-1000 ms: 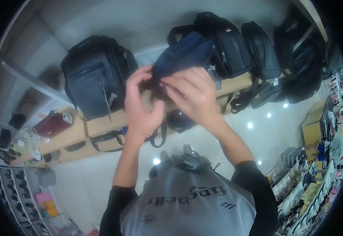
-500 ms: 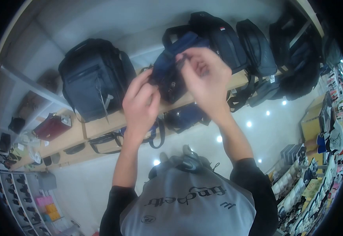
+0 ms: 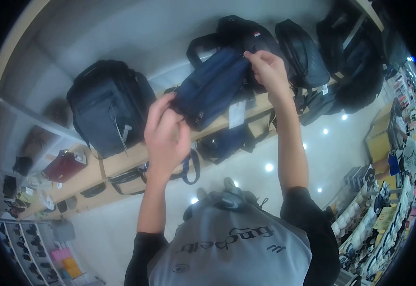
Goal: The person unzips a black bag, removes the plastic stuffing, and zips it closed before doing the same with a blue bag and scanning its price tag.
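Nearest: grey shirt (image 3: 236,248) with dark lettering, black sleeves, both forearms reaching up and forward.

Left hand (image 3: 166,136): fingers curled at the lower-left end of the navy bag (image 3: 213,86), touching it. Forefinger and thumb stand apart; whether the thumb and the other fingers close on the fabric, cannot tell.

Right hand (image 3: 271,71): thumb and forefinger together, clamped on the bag's upper-right corner. Remaining fingers bent in toward the palm.

Navy bag lies slantwise between the two hands, in front of the shelf (image 3: 127,160), its right end higher than its left. A metal zip pull (image 3: 200,115) shows close to the left fingers. White tag (image 3: 237,114) hangs beneath the bag's lower right side.

Beyond, on the pale wood shelf: big black backpack (image 3: 110,109) upright to the left of the hands, a tag and cords on its front; farther left, a dark red bag (image 3: 65,166). Behind and right of the navy bag, a row of black bags (image 3: 303,53), one with a small red-and-white label. More bags on a level below, among them a blue one (image 3: 224,143).

Farther: pale shiny floor (image 3: 284,190) with bright spots of light; crowded racks (image 3: 365,233) at right; shelving with dark items (image 3: 29,243) at lower left.
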A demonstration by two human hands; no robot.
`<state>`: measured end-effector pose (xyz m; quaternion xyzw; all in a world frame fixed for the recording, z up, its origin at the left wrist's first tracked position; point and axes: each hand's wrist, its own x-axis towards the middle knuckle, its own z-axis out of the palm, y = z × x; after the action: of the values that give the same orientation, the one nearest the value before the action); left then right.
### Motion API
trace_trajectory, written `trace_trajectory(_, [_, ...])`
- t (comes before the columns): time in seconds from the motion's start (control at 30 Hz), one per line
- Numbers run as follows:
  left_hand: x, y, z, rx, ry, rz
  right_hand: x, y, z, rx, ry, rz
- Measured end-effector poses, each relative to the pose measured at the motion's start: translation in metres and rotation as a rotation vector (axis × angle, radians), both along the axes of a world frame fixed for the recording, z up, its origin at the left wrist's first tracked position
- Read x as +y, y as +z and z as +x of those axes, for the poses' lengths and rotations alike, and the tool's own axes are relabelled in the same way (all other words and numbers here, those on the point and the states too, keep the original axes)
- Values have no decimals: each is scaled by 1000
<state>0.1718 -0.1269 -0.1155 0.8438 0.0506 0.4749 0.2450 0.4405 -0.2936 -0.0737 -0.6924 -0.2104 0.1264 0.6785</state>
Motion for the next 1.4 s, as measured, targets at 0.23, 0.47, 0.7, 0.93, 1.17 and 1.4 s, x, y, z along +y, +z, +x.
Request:
trace_trajectory(0.23, [4, 37, 33, -14, -128, -124, 14, -16, -49, -408, -245, 205])
trace_trajectory(0.47, [6, 56, 41, 128, -220, -250, -3, -12, -76, -1048, -79, 13])
trace_trajectory(0.7, [12, 62, 42, 142, -77, -146, -20, -37, -80, -977, 25, 21])
trace_trajectory(0.93, [2, 60, 47, 168, -6, 27, -37, -32, -81, -1131, 168, -54])
trace_trajectory(1.17, [-13, 77, 35, 308, -97, -3, -45, -18, -92, -1101, 256, -226])
trace_trajectory(1.4, [-13, 81, 58, 426, 71, 129, -41, -23, -90, -1133, 385, -180])
